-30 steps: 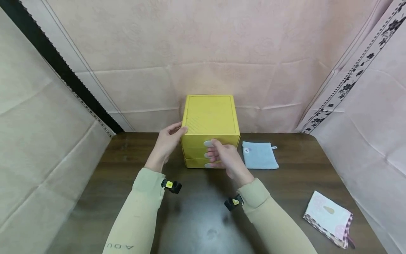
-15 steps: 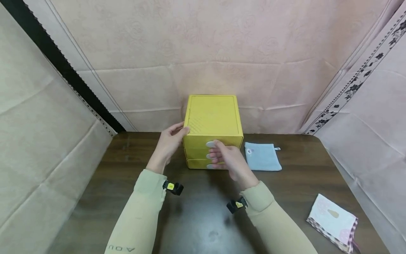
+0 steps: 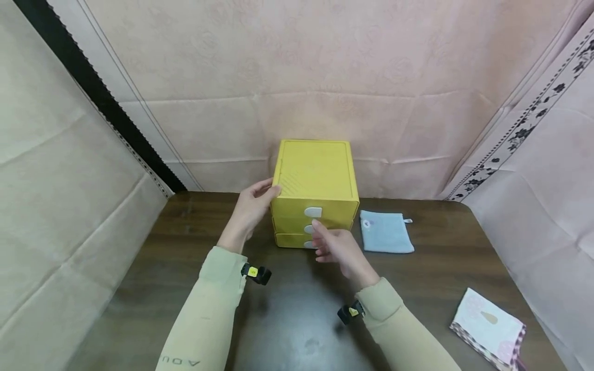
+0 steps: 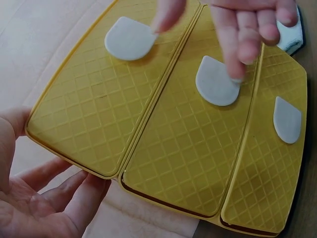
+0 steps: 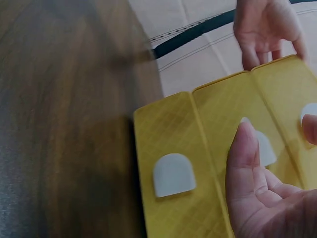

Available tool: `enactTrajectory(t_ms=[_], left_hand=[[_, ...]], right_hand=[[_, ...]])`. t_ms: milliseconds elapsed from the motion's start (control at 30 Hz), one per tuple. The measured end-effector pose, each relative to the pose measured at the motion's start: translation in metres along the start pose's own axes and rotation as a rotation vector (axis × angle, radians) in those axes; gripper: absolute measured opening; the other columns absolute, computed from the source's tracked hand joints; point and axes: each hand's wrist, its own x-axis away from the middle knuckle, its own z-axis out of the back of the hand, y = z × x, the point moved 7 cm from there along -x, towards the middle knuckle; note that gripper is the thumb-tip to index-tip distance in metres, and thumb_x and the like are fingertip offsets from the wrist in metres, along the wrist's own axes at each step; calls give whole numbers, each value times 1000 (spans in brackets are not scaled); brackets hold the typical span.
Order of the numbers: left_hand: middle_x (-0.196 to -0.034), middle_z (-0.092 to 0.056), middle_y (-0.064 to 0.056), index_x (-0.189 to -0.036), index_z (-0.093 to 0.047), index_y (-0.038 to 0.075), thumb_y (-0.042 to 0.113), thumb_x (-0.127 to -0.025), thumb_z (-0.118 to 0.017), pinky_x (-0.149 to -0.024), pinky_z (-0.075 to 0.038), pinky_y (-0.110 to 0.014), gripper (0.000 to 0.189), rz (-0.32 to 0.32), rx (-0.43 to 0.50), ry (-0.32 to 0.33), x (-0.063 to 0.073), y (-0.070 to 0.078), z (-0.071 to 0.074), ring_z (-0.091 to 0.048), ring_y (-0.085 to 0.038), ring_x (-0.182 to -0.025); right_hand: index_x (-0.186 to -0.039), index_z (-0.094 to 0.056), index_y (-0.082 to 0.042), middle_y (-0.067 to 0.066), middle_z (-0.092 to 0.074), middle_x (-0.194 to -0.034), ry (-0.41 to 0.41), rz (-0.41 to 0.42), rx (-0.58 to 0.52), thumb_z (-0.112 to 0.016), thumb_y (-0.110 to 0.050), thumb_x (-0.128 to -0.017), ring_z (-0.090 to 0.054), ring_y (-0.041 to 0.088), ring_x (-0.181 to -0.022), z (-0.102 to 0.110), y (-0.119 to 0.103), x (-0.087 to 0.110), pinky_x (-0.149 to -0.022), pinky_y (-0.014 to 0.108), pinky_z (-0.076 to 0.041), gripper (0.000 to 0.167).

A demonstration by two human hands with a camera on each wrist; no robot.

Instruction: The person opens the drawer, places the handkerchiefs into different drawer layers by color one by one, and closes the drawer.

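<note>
A yellow three-drawer box [image 3: 315, 170] stands on the dark wooden table, with a white tab handle on each drawer. At its left side is my left hand [image 3: 250, 208]; the thumb lies at the upper front corner and the fairly straight fingers [image 4: 81, 201] touch the side wall. My right hand [image 3: 341, 250] hovers before the drawer fronts, fingers loosely bent and holding nothing. Its thumb is near the middle handle [image 4: 217, 82]; actual contact cannot be told. The top handle [image 3: 313, 212] shows fully, while the bottom handle [image 5: 173, 173] is partly covered in the head view.
Right of the box lies a light blue cloth pouch [image 3: 386, 233]. Farther right and closer to me is a white folded cloth [image 3: 487, 327] with a checked border. Pale fabric [image 3: 301, 62] hangs behind the table [image 3: 297, 319] and at both sides.
My right hand has lowered from the top handle towards the middle one, uncovering the top handle. The left hand stays against the box. The whole view has shifted slightly.
</note>
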Motion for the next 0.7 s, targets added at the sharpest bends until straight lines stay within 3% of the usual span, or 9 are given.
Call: enactTrajectory(t_ms=[333,700], left_hand=[[-131,-55,2,-136,-55,26,52,-86,-68,-99,-44,-43,59,-7,17,-7,-2,1,-4,-55,-18,-114],[-134,-52,1,-140,-52,23,57,-87,-63,-97,-44,-39,63,-8,-47,-1,4,3,-3,-51,-17,-117]], right_hand=[[-114,-66,2,19,-67,-105,11,-29,-88,-65,-60,-84,-62,22,-78,0,18,-13,-71,35,-58,69],[-113,-63,5,16,-65,-99,61,-22,-219,-65,-50,-89,-62,20,-75,-12,23,-17,-70,34,-57,60]])
